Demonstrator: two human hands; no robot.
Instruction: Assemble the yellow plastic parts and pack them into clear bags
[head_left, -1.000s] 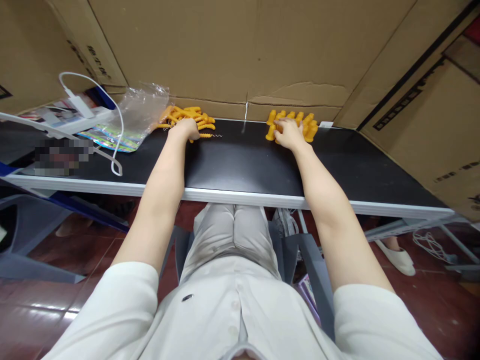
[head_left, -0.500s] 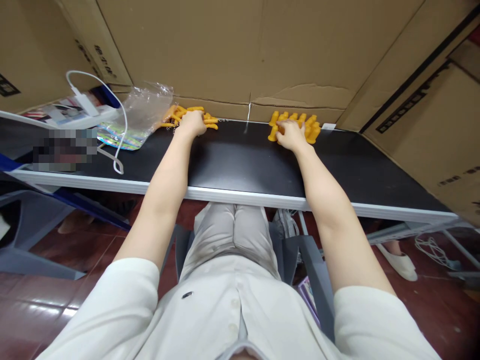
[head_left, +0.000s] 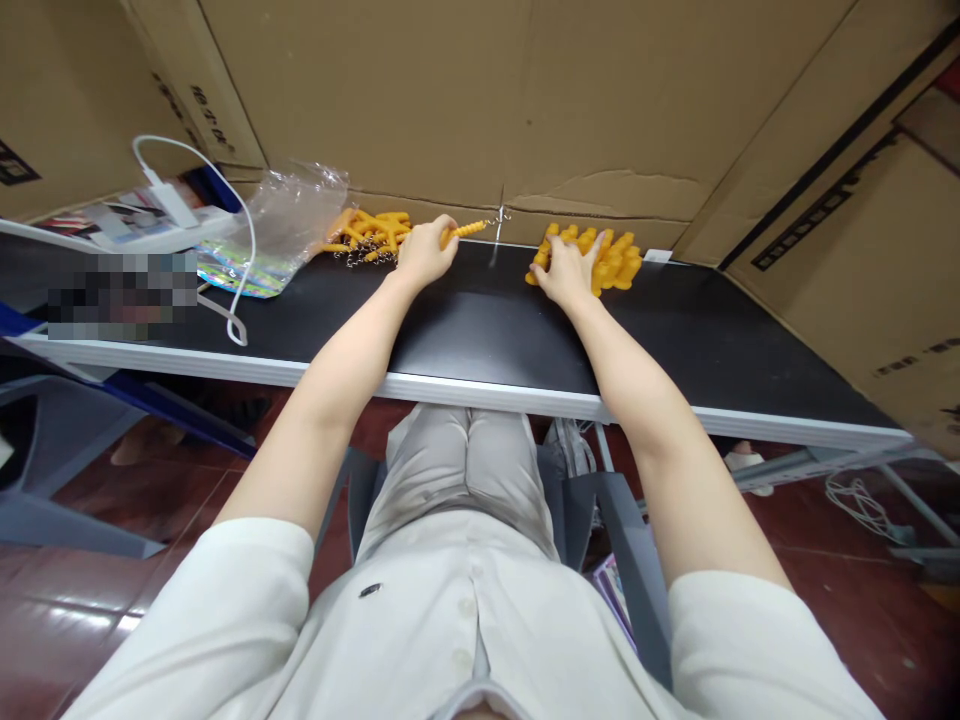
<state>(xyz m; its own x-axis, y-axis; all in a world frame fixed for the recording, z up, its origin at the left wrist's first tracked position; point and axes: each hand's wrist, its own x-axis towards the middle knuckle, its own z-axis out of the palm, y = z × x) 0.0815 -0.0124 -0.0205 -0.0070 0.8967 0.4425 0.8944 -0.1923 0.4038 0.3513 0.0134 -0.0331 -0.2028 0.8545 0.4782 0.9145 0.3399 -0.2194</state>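
Note:
My left hand (head_left: 426,252) is closed around a slim, ridged orange piece with a metal chain (head_left: 472,229), which points right toward the cardboard. It looks like a keychain. Just left of that hand lies a pile of similar orange pieces with small chains (head_left: 382,230). My right hand (head_left: 568,272), its fingers spread, rests against a cluster of orange pieces (head_left: 619,262) standing upright in rows. Part of the cluster is hidden behind the fingers.
Left of the pile lies a clear plastic bag (head_left: 289,215). A white cable (head_left: 247,240) loops over the black tabletop (head_left: 487,330) near a white power strip (head_left: 169,240). Cardboard (head_left: 450,100) walls the table's back, and a cardboard box (head_left: 862,240) stands at right.
My left hand has moved right from the pile, now with an orange keychain piece in it. My right hand has shifted slightly left along the standing pieces, its fingers spread wider.

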